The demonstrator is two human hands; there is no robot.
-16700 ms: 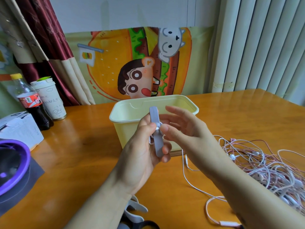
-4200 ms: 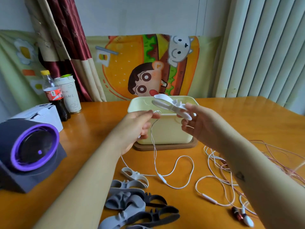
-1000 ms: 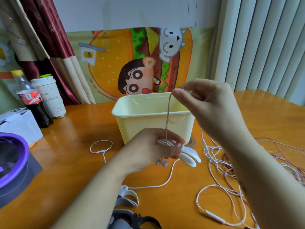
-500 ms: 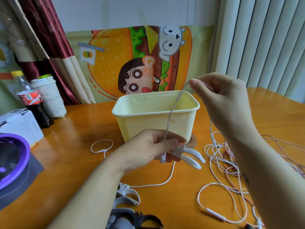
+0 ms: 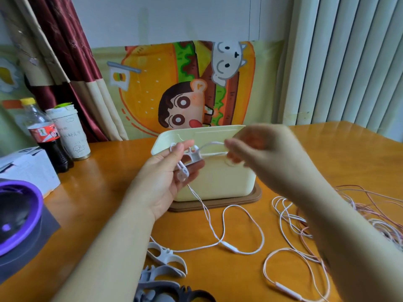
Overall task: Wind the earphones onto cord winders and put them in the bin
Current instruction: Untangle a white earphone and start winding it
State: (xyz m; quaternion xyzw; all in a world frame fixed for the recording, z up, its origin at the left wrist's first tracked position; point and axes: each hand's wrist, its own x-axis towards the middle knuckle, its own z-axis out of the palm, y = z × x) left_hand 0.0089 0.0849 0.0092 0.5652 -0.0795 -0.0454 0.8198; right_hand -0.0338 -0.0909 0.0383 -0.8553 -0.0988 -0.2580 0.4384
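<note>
My left hand (image 5: 165, 182) holds a white cord winder (image 5: 194, 155) in front of the pale yellow bin (image 5: 220, 177), with two white earbuds (image 5: 182, 171) hanging against its fingers. My right hand (image 5: 259, 153), blurred with motion, pinches the white earphone cord (image 5: 212, 146) just right of the winder. The rest of that cord (image 5: 222, 234) trails down onto the wooden table. Spare white, grey and black winders (image 5: 165, 271) lie at the near edge.
A tangle of white and pink earphones (image 5: 340, 216) covers the table at the right. At the left stand a cola bottle (image 5: 46, 136), a paper cup (image 5: 72, 131), a white box (image 5: 26, 168) and a purple-ringed device (image 5: 17, 216). The bin sits on a brown lid (image 5: 216, 203).
Both hands have risen in front of the bin. My left hand has turned palm-up with the winder, and my right hand has come down level with the winder, drawing the cord sideways.
</note>
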